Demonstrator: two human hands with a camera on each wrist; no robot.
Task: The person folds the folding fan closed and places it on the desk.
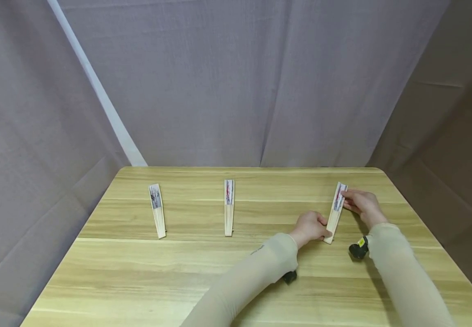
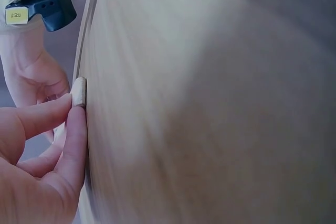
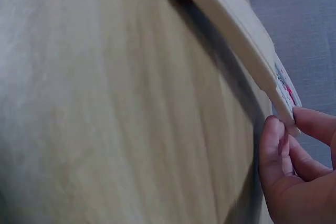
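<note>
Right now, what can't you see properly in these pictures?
- Head view: print on the right fan is too small; the left hand and right hand cover its ends.
- Left wrist view: only the fan's butt end shows; the table is blurred.
- Right wrist view: the fan's lower end is cut off by the top edge.

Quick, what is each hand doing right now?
Left hand: pinches the near end of the right-hand folded fan.
Right hand: pinches its far end.

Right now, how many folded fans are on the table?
3 closed bamboo paper fans: one at the left, one in the middle, one at the right held by the left hand and right hand. None looks hidden.
</note>
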